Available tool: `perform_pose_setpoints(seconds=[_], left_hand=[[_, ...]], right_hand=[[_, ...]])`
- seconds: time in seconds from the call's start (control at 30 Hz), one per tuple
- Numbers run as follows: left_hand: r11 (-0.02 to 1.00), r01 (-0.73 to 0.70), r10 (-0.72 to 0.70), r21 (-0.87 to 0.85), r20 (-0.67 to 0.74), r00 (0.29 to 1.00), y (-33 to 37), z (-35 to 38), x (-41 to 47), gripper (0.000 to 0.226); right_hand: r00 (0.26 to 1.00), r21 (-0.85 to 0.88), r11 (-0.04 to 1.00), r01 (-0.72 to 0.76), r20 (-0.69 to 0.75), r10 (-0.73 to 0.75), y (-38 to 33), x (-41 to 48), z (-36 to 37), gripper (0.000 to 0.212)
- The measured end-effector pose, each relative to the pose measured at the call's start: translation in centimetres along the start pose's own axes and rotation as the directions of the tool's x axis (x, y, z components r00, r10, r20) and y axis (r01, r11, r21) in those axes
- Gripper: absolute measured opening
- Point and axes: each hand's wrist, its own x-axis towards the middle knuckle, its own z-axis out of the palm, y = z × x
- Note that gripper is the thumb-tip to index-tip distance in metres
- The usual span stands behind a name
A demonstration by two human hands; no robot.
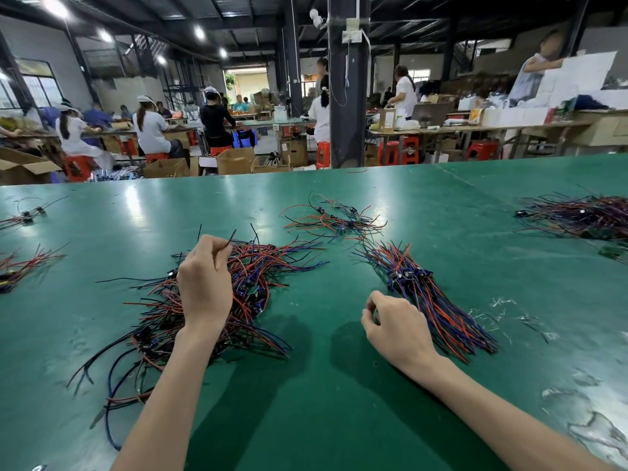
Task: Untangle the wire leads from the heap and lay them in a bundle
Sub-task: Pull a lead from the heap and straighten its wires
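Wire leads, heap [261, 277]: red, blue and black strands in a loose tangle with small dark components among them, lying on the green table [323, 396] left of centre. Stray ends fan out towards the near left edge.

Bundle [438, 307]: leads laid roughly parallel, running diagonally from the far left to the near right. It sits on the table right of the heap and apart from it.

Left hand [204, 283]: raised over the heap, back to the camera. Thumb and fingers pinch one black lead [232, 236], whose free end sticks up above the fingertips.

Right hand [399, 326]: resting low by the table, just beside the near end of the bundle. Fingers are loosely curled, thumb and forefinger are slightly apart, and nothing is seen between them.

Small cluster of leads [334, 220]: mostly red, spread thinly beyond the heap and bundle.

Further pile [584, 217]: dense, at the far right of the table.

Two minor groups of leads [20, 266]: at the left edge.

Background: seated and standing workers at long benches, red stools [77, 166], and cardboard boxes [234, 160].
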Motion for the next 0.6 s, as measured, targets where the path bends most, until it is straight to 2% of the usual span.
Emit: perform_pose_setpoints(seconds=[0.1,0.17,0.23,0.33,0.43,0.5,0.53,0.6], left_hand=[[0.995,-0.080,0.081,-0.059,0.019,0.996,1.0,0.2,-0.5,0.006],[0.984,-0.177,0.180,-0.037,0.094,0.979,2.1,0.7,-1.3,0.006],[0.962,-0.273,0.271,-0.019,0.203,0.941,3.6,1.4,-2.6,0.006],[0.911,-0.404,0.407,-0.087,0.360,0.840,5.7,2.5,-4.8,0.007],[0.913,-0.384,0.387,-0.138,0.595,0.705,6.3,3.7,-6.3,0.014],[0.920,-0.361,0.358,-0.150,0.695,0.624,6.1,4.1,-6.7,0.020],[0.927,-0.338,0.346,-0.159,0.709,0.615,6.1,4.1,-6.5,0.021],[0.951,-0.280,0.295,-0.135,0.672,0.679,5.5,3.7,-5.8,0.022]], right_hand=[[1.000,0.018,1.000,-0.003,-0.004,0.003,-0.2,-0.1,0.0,0.015],[1.000,0.039,0.999,-0.011,-0.008,0.012,-0.2,-0.1,-0.1,0.014],[1.000,0.065,0.998,-0.027,-0.013,0.028,-0.2,-0.1,-0.1,0.013],[0.998,0.115,0.992,-0.060,-0.015,0.062,-0.2,-0.1,-0.3,0.014],[0.994,0.147,0.984,-0.100,-0.022,0.105,-0.2,-0.1,-0.4,0.010],[0.991,0.166,0.978,-0.129,-0.025,0.135,-0.2,-0.1,-0.5,0.008],[0.989,0.183,0.973,-0.139,-0.027,0.146,-0.1,-0.1,-0.5,0.008],[0.986,0.223,0.963,-0.153,-0.036,0.165,0.0,0.0,-0.5,0.011]])
